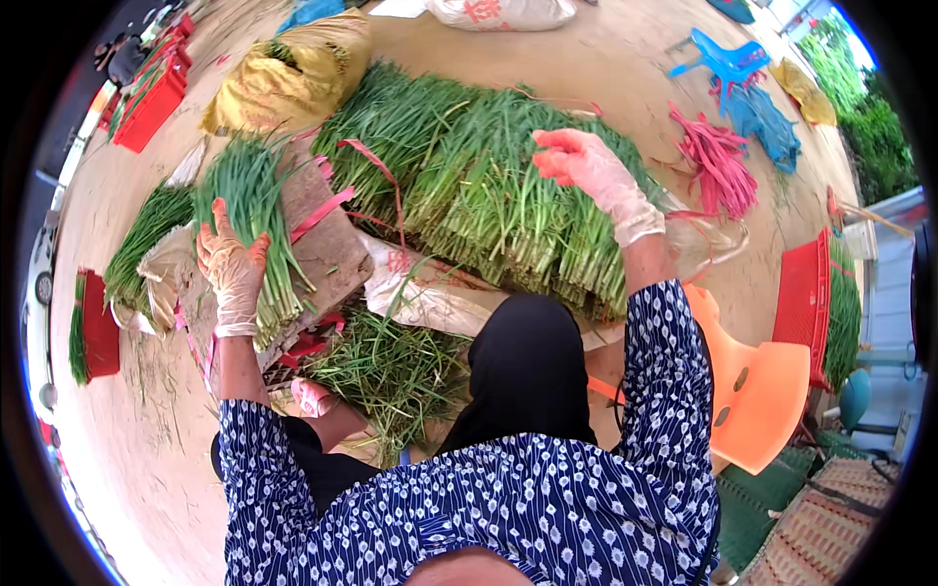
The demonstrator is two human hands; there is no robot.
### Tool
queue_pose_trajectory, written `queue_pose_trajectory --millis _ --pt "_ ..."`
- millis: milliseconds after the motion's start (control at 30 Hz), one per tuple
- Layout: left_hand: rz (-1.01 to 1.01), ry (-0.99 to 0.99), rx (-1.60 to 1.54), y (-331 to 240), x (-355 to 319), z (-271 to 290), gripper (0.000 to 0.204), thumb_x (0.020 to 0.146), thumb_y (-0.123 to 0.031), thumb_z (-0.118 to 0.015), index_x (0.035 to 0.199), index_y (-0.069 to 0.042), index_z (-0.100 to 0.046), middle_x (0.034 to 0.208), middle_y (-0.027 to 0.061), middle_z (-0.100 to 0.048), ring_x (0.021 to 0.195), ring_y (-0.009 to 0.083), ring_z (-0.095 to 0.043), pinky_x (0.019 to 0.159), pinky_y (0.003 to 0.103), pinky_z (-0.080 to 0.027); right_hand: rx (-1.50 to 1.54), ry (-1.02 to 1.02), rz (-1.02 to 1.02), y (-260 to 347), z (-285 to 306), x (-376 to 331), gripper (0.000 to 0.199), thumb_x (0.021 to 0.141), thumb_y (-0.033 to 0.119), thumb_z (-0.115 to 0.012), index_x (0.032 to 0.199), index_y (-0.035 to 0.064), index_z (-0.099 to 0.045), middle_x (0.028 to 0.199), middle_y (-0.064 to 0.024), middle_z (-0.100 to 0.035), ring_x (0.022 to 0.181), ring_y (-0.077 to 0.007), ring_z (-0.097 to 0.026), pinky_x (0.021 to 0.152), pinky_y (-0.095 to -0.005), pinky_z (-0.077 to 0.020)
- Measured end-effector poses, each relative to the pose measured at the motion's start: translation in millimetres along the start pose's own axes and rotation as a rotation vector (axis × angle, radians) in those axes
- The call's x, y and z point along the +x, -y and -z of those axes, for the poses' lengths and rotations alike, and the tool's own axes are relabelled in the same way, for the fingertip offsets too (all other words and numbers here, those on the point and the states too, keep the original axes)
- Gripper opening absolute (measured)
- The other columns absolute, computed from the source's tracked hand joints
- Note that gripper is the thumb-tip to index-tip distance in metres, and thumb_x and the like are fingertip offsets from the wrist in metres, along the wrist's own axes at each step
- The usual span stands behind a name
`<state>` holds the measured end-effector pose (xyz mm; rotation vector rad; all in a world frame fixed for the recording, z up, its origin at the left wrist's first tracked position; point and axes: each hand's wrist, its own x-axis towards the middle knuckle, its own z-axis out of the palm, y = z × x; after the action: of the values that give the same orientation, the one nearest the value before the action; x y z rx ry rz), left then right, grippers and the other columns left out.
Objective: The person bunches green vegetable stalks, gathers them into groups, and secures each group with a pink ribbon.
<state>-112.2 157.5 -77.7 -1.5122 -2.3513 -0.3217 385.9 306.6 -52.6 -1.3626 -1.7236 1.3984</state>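
Note:
My left hand (231, 266), in a thin clear glove, grips a bunch of long green chives (256, 210) lying on a worn wooden board (327, 244). My right hand (589, 168), also gloved, reaches out over a big heap of bundled green chives (469, 186) and rests on its top, fingers spread, holding nothing I can make out. Pink tie strips (327, 207) lie across the board and the heap.
Loose green trimmings (391, 371) lie below the board. A yellow sack (278, 83) is at the back, red crates (147, 103) at far left, an orange plastic chair (757, 386) at right, a red crate (806, 293) beside it, and pink strips (718, 161) on the ground.

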Motion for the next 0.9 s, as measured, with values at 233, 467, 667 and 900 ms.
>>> queue_pose_trajectory --millis 233,467,667,900 --pt "-0.293 0.674 -1.143 -192 -62 -34 0.017 0.091 -0.006 -0.07 0.107 0.001 -0.073 0.094 0.0072 -0.074 0.087 0.0139 -0.067 0.081 0.029 -0.055 0.447 -0.34 -0.136 -98 2 -112 0.029 0.099 0.015 -0.059 0.123 -0.0012 -0.062 0.105 -0.0131 -0.074 0.083 -0.0181 -0.073 0.069 -0.0277 -0.0569" --pt "-0.167 1.458 -1.28 -343 -97 -43 0.029 0.098 -0.011 -0.064 0.122 0.003 -0.066 0.088 0.0017 -0.066 0.076 0.0088 -0.059 0.068 0.024 -0.052 0.235 -0.368 -0.358 -151 -26 -145 0.036 0.09 0.026 -0.073 0.107 -0.0044 -0.065 0.076 -0.0034 -0.064 0.054 -0.012 -0.057 0.05 -0.0278 -0.0477" --pt "-0.48 1.302 -0.611 -411 -95 -35 0.065 0.092 -0.046 -0.071 0.118 0.012 -0.059 0.091 0.018 -0.071 0.088 0.0243 -0.07 0.068 0.036 -0.057 0.382 -0.326 -0.245 -156 -66 -127 0.05 0.08 0.019 -0.081 0.119 -0.0026 -0.059 0.101 -0.009 -0.069 0.088 -0.0157 -0.063 0.079 -0.0321 -0.0518" --pt "-0.239 1.157 -0.679 -432 -105 -44 0.044 0.073 -0.022 -0.083 0.096 0.012 -0.068 0.085 0.0239 -0.073 0.078 0.0282 -0.073 0.069 0.038 -0.057 0.826 -0.222 -0.006 -161 -95 -125 0.05 0.084 0.007 -0.075 0.13 -0.0003 -0.057 0.105 -0.0068 -0.071 0.092 -0.016 -0.067 0.081 -0.0295 -0.0552"
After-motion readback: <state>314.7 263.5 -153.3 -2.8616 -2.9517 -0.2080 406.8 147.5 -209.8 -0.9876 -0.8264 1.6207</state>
